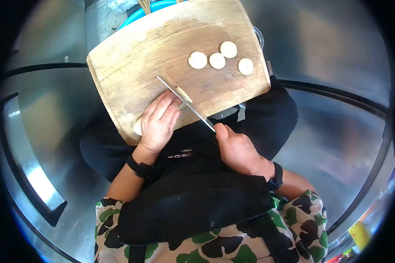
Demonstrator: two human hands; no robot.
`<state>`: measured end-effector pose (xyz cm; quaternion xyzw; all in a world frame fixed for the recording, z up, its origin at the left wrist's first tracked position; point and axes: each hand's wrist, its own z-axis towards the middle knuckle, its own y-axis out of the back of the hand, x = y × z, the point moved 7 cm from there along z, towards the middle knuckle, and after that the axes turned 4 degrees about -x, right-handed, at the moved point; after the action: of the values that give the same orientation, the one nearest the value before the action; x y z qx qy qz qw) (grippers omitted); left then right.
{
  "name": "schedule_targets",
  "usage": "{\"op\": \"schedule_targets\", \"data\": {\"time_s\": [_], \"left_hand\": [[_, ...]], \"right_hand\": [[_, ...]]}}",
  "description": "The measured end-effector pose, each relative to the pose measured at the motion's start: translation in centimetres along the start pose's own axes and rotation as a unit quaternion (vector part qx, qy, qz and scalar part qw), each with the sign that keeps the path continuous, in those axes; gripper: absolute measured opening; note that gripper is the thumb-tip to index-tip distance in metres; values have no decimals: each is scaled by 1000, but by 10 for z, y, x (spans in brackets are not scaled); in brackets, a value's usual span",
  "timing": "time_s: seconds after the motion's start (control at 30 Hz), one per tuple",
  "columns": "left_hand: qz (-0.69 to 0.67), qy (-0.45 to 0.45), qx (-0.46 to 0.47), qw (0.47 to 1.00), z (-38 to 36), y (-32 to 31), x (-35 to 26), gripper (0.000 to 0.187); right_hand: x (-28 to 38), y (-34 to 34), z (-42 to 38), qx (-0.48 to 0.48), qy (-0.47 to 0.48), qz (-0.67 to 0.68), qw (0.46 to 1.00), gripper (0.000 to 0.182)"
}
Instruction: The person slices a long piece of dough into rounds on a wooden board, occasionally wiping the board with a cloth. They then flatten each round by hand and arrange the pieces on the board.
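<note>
A wooden board (140, 57) rests across the lap. My right hand (238, 149) is closed round the handle of a knife (191, 107), whose blade points up and left over the board. My left hand (160, 120) lies on a pale piece of food (138, 127), its fingertips beside the blade and most of the piece hidden under it. A thin slice (183, 94) stands against the far side of the blade. Several round pale slices (217, 61) lie flat at the board's upper right.
Behind the board's far edge, part of a blue basin (156, 6) shows with thin brown sticks beside it. Shiny metal panels (338, 118) stand on both sides. A clear rim (259, 37) shows past the board's right edge.
</note>
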<state>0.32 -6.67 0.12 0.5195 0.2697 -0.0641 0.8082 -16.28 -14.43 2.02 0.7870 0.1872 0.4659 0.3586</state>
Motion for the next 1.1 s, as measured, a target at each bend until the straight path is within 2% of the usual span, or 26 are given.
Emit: {"op": "schedule_targets", "data": {"time_s": [0.23,0.33,0.63,0.73,0.83,0.97,1.03,1.1], "left_hand": [[-24,11,1,1000,1,0,8,37],[-36,10,-13,999,2,1,10,36],[-57,26,-30,998,3,2,15,34],[-51,33,-35,997,2,1,16,32],[-42,18,-39,998,-1,1,13,34],[-54,47,-13,997,2,8,8,41],[-51,70,-2,996,-2,7,11,42],[-46,62,-11,997,-2,8,10,41]], "right_hand": [[2,-4,9,18,-29,-12,999,15],[6,-2,14,35,6,-39,999,17],[-7,-25,32,51,-17,-54,997,18],[-7,-27,36,25,-32,-25,999,19],[-10,-27,37,-12,-6,-15,1000,22],[-16,-7,44,-7,-43,10,999,26],[-28,-5,46,-45,-17,18,999,26],[-35,5,47,-88,-33,-17,995,27]]}}
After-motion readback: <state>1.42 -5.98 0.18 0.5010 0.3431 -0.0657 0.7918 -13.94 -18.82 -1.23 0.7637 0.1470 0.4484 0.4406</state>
